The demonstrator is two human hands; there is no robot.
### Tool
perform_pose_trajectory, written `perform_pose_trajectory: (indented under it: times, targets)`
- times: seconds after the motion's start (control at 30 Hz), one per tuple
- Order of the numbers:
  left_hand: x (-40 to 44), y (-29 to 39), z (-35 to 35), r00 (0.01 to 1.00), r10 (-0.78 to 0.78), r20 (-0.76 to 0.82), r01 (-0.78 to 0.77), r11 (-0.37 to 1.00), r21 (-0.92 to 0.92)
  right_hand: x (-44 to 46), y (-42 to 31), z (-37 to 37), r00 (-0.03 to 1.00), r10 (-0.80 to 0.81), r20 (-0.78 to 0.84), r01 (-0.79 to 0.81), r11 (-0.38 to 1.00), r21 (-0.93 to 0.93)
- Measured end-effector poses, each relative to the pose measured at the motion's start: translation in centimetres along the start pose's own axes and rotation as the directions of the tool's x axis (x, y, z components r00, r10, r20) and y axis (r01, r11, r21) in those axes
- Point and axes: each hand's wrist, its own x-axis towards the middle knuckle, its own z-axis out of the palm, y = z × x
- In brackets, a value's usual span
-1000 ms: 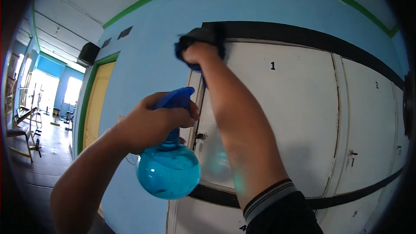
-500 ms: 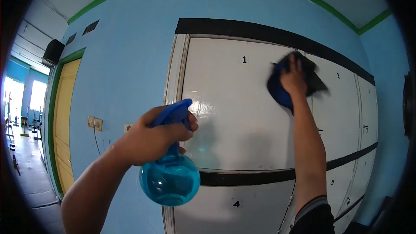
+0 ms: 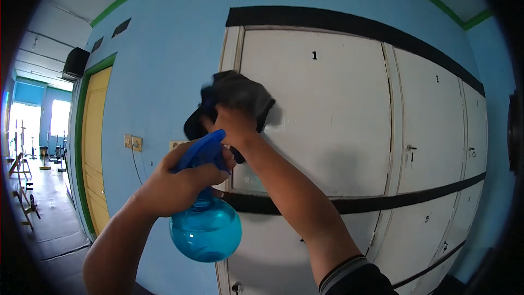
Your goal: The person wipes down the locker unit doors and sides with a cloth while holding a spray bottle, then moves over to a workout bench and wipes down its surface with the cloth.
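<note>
My left hand is wrapped around the neck and trigger of a spray bottle, which has a blue head and a round, clear body with blue liquid in it. My right hand grips a dark cloth, black and blue and partly blurred, at the left edge of the white locker door marked 1. Part of the cloth overlaps the door frame. The right hand is just above and beyond the bottle's head, and its fingers are partly hidden by the cloth.
More white locker doors stand to the right, such as door 2 and door 5, with keys in some locks. Wall switches and a yellow door are on the left. Gym equipment shows through the far doorway.
My right hand has swept the cloth from the upper right corner of door 1 to its left edge. The left hand still holds the bottle; the view has shifted slightly.
</note>
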Motion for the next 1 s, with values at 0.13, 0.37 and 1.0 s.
perform_pose_trajectory:
  times: [0.13, 0.37, 1.0]
  targets:
    - [-1.6, -0.6, 0.7, 0.999, 0.031, -0.007, -0.031, 1.000, 0.000, -4.0, 2.6, -2.4, 0.923, -0.197, 0.330, 0.019, 0.881, 0.472]
    - [-3.6, -2.7, -0.6, 1.000, 0.012, 0.010, -0.011, 0.997, -0.078, -10.1, 16.9, -12.0, 0.936, 0.353, -0.001, -0.352, 0.933, -0.068]
    - [-6.9, -8.0, 0.1, 0.998, 0.045, 0.046, -0.042, 0.997, -0.067, -20.4, -1.7, 1.2, 1.000, 0.017, 0.012, -0.020, 0.928, 0.372]
